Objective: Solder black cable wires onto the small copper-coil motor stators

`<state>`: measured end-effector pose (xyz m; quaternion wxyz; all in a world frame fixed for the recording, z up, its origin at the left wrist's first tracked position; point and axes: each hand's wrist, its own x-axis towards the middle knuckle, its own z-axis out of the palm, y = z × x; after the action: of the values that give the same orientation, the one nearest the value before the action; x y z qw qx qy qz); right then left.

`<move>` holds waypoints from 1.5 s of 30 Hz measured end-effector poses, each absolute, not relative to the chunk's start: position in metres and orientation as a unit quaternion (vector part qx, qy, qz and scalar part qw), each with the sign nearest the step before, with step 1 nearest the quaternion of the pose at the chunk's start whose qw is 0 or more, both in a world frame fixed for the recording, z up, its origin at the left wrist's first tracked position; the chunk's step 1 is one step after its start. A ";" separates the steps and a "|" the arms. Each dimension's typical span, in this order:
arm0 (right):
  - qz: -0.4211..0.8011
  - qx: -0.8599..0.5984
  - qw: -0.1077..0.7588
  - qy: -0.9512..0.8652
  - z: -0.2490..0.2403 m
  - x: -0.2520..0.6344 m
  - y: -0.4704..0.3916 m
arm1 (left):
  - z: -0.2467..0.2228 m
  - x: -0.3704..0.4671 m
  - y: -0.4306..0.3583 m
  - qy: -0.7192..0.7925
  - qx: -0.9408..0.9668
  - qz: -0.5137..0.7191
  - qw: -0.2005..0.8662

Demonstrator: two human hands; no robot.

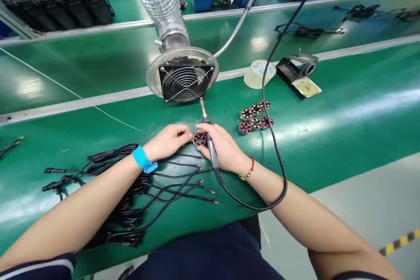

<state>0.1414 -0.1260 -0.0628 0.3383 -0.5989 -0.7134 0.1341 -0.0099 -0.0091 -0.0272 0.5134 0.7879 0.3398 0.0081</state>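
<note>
My right hand (226, 146) is closed around a soldering iron (211, 151), whose metal tip points away from me, towards the fan. The thumb and index finger of that hand also rest against a small round part with red and black segments (198, 140) on the bench. My left hand (169, 141) is at the left edge of this round part, its fingertips pinched together. Whatever lies between those fingertips is too small to make out. Several black cables (131, 201) with stripped ends lie beneath and beside my left forearm.
A fume fan (186, 82) on a silver duct hangs just beyond my hands. Similar round parts (244, 128) stand to the right, before a tape roll (259, 74) and an iron stand (300, 72). The iron's cord (278, 157) loops over my right forearm.
</note>
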 end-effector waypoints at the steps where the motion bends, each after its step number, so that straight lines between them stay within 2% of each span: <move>1: 0.131 -0.594 0.340 -0.717 -0.062 0.142 -0.127 | -0.026 -0.009 -0.010 0.346 0.767 0.013 0.541; 5: 0.115 -0.570 0.361 -0.729 -0.061 0.145 -0.129 | -0.021 -0.009 -0.012 0.377 0.665 0.050 0.642; 8: 0.101 -0.561 0.383 -0.727 -0.062 0.146 -0.130 | -0.017 -0.011 -0.012 0.389 0.627 0.038 0.673; 12: 0.097 -0.560 0.388 -0.726 -0.063 0.146 -0.130 | -0.014 -0.011 -0.014 0.365 0.659 -0.021 0.657; 20: 0.062 -0.566 0.371 -0.733 -0.062 0.144 -0.129 | -0.015 -0.011 -0.019 0.373 0.659 -0.008 0.653; 26: 0.092 -0.573 0.375 -0.723 -0.062 0.148 -0.129 | -0.017 -0.012 -0.015 0.363 0.685 -0.017 0.632; 30: 0.129 -0.581 0.360 -0.718 -0.061 0.157 -0.129 | -0.021 -0.016 -0.010 0.351 0.749 -0.025 0.561; 35: 0.162 -0.573 0.362 -0.718 -0.058 0.166 -0.132 | -0.020 -0.024 -0.014 0.222 0.905 -0.105 0.347; 38: 0.181 -0.562 0.386 -0.709 -0.057 0.167 -0.132 | -0.017 -0.024 -0.018 0.196 0.928 -0.111 0.299; 42: 0.191 -0.553 0.429 -0.688 -0.056 0.163 -0.132 | -0.015 -0.021 -0.017 0.267 0.869 -0.053 0.413; 45: 0.221 -0.545 0.503 -0.633 -0.056 0.156 -0.132 | -0.013 -0.019 -0.015 0.313 0.795 -0.016 0.519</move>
<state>0.1564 -0.1322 -0.0562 0.5026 -0.5454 -0.6334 0.2207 -0.0194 -0.0148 -0.0130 0.5194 0.7951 0.3126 -0.0157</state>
